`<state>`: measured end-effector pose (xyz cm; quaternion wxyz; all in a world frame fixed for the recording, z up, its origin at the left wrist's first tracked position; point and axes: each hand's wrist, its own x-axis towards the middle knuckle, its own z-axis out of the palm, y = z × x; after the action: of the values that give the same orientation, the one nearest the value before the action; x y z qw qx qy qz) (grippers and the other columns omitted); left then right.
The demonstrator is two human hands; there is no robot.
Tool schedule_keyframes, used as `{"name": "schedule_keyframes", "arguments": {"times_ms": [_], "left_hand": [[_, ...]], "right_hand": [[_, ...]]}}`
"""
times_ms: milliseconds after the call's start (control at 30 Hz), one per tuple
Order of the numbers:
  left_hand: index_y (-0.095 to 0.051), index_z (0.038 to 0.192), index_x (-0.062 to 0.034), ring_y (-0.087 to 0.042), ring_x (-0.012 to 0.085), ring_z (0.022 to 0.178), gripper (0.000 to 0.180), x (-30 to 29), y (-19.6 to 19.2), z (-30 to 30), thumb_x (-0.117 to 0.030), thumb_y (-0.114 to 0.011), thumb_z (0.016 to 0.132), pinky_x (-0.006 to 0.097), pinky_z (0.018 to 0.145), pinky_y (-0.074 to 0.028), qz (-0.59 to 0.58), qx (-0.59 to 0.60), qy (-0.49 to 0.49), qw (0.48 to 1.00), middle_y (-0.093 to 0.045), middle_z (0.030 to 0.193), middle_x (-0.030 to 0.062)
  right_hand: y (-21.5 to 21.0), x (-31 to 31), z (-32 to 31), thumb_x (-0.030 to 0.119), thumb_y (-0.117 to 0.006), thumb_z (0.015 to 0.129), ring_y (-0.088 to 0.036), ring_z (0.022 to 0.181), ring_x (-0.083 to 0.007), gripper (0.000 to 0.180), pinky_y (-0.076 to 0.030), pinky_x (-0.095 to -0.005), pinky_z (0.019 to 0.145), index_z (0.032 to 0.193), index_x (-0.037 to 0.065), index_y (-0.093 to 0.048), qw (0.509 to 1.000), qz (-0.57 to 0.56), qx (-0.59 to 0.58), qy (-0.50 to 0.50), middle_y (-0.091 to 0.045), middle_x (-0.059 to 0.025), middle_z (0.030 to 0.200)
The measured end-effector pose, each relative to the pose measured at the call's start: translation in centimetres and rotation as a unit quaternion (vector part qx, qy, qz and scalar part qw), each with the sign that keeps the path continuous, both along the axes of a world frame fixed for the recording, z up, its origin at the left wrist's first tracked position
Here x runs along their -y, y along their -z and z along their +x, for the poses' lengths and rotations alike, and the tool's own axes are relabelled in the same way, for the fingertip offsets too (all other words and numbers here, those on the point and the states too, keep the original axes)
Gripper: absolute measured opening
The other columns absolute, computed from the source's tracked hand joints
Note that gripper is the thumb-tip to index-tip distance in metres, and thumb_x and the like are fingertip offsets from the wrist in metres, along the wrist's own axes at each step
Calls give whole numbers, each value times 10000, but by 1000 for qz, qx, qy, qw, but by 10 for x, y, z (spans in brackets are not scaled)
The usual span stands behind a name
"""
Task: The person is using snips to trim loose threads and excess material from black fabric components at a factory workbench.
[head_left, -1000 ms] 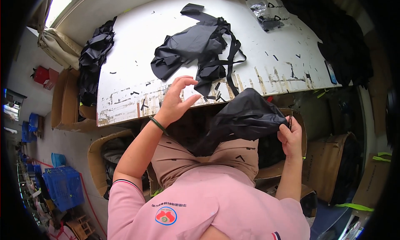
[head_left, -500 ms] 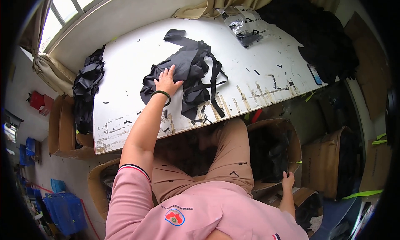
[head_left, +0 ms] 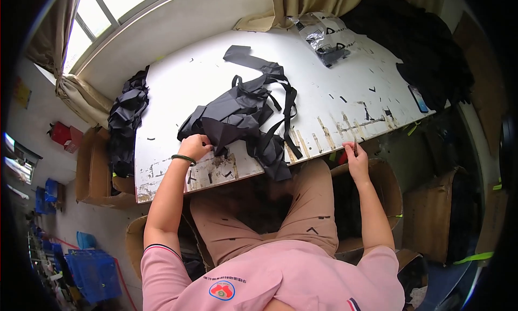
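Observation:
A heap of black fabric pieces (head_left: 232,114) with trailing black straps (head_left: 290,108) lies on the white table. At the heap's near left edge, my left hand (head_left: 195,147) pinches the fabric, its fingertips partly hidden. A green bangle (head_left: 184,159) circles that wrist. One corner of the fabric hangs over the table's front edge. My right hand (head_left: 357,162) is raised beside the front edge, right of the heap, closed on a slim dark tool (head_left: 355,146). The tool's exact kind is too small to make out.
Black scraps and brown tape marks dot the white table (head_left: 178,89). A clear plastic bag (head_left: 326,38) and a dark fabric pile (head_left: 415,46) lie at the back right; a phone (head_left: 418,99) sits near the right edge. More black fabric (head_left: 128,122) drapes over the left edge. Cardboard boxes (head_left: 429,216) stand around.
My left hand has moved from lying flat on the heap to its near edge, and the fabric has shifted nearer. My right hand has come up from low at the right to the table's edge.

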<state>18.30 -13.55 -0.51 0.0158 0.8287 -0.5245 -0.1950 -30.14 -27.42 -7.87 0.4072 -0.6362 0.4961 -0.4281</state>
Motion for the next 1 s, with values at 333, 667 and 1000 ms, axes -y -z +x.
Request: {"name": "schedule_keyframes", "arguments": {"times_ms": [333,667,1000], "left_hand": [[-390,1437,-249,-164,379,1428,805,25,26,-95,-638,-618,770,668,1080,-119,-119,31,165,979,-185,1545,184],[-348,1462,-224,-91,352,1450,816,17,68,-87,-632,-586,796,677,1078,-47,-121,-19,171,978,-137,1567,164],[-494,1257,-24,-433,287,1250,488,11,4,-78,-190,-685,840,371,1076,-304,-572,-212,14,793,-481,1309,155]], "right_hand": [[8,189,234,199,-599,909,-576,529,-122,152,-508,-259,505,975,99,-691,990,-91,-62,-90,-560,-69,1027],[-38,229,286,206,-603,905,-578,526,-130,263,-502,-300,436,1107,38,-621,974,173,-16,-145,-618,-66,820],[-312,62,201,56,-590,893,-563,701,-66,125,-457,-223,607,977,26,-676,876,-174,1,-451,-613,6,795]]}}
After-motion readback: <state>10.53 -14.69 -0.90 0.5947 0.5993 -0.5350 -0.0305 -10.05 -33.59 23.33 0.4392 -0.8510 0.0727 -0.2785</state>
